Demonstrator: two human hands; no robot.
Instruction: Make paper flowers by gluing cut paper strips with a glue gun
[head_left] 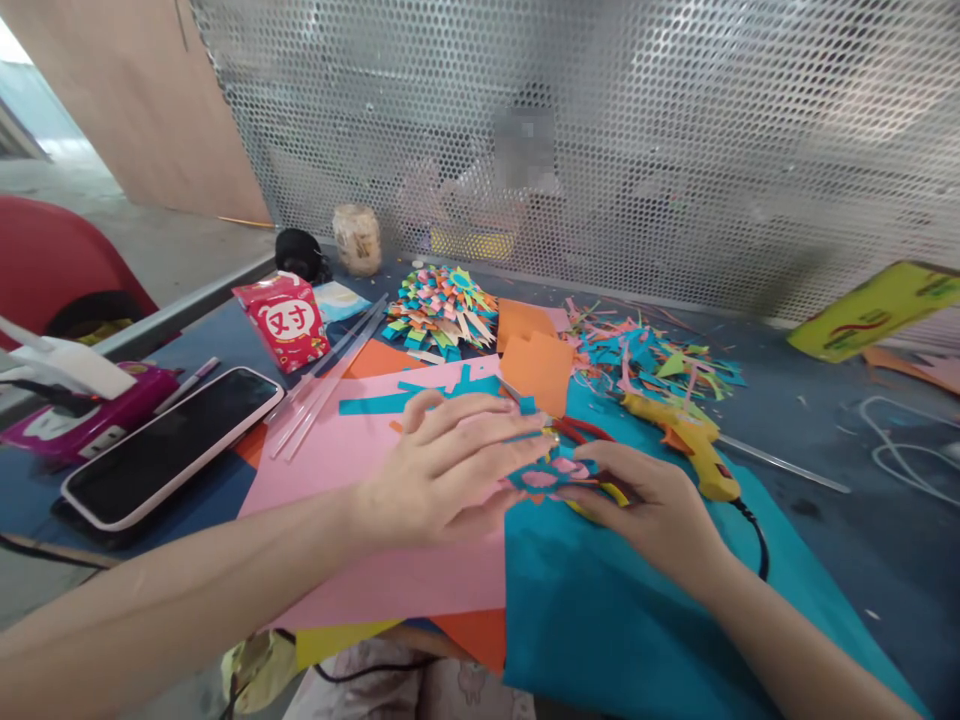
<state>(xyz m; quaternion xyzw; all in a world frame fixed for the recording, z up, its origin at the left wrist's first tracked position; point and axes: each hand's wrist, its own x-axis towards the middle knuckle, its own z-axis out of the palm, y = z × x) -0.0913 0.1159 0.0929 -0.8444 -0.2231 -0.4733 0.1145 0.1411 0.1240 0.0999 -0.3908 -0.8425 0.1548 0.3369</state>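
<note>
Over the pink sheet (pixel 360 560), my left hand (pixel 450 465) has its fingers stretched toward a small layered paper piece (pixel 541 478) in blue, pink and orange. The fingertips reach its left and upper edge. My right hand (pixel 652 505) pinches the same piece from the right, above the blue sheet (pixel 600 600). Red and yellow handles (pixel 581 430) show behind and under the piece, partly hidden by my right hand. Blue paper strips (pixel 371 404) lie just beyond my left hand, near stacked orange squares (pixel 538 370).
A yellow glue gun (pixel 709 455) lies at the right, its cord trailing. Farther back are a fringed paper pile (pixel 442 310) and paper scraps (pixel 637 350). At left stand a red packet (pixel 289 320) and a phone (pixel 176 445). A perforated metal panel (pixel 675 130) borders the table.
</note>
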